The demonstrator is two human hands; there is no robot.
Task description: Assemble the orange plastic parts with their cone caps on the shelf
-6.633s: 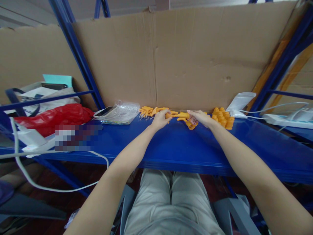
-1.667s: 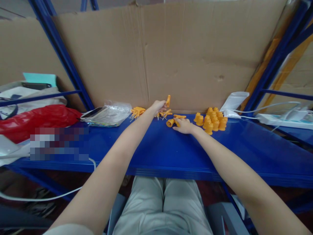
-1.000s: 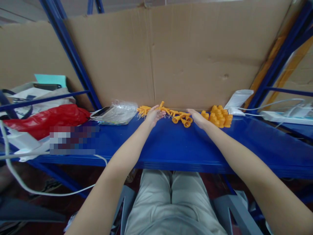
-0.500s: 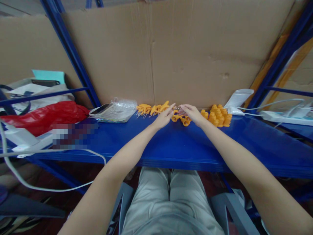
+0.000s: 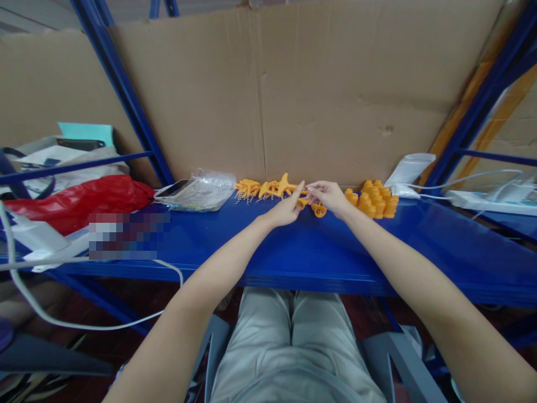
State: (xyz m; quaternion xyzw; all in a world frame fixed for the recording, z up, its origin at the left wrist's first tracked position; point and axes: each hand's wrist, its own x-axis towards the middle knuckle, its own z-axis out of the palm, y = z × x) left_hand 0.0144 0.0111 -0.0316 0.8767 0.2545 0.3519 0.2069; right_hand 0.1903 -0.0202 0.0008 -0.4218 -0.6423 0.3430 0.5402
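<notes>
My left hand (image 5: pixel 287 209) is at the back of the blue shelf with fingers stretched out, beside an orange cone-shaped cup (image 5: pixel 301 203) that it partly hides. Close to its right, the thumb and fingers of my right hand (image 5: pixel 329 196) are pinched together; what they hold is too small to make out. Below that hand lies another orange cup (image 5: pixel 319 210), its mouth facing me. Left of the hands is a row of orange handles with metal spirals, like corkscrews (image 5: pixel 248 187); one handle (image 5: pixel 285 183) stands up higher. Several ribbed orange pieces (image 5: pixel 377 200) stand grouped on the right.
A clear plastic bag (image 5: pixel 210 190) and a phone (image 5: pixel 175 188) lie left of the handles. Farther left are a red bag (image 5: pixel 88 198) and a white cable (image 5: pixel 29 305). A white packet (image 5: pixel 409 172) leans at the right. Cardboard (image 5: pixel 319 95) walls the back.
My hands have shifted from both lying flat around the orange cups; the right fingers have drawn into a pinch. The left hand has turned, leaving an upright orange handle more visible.
</notes>
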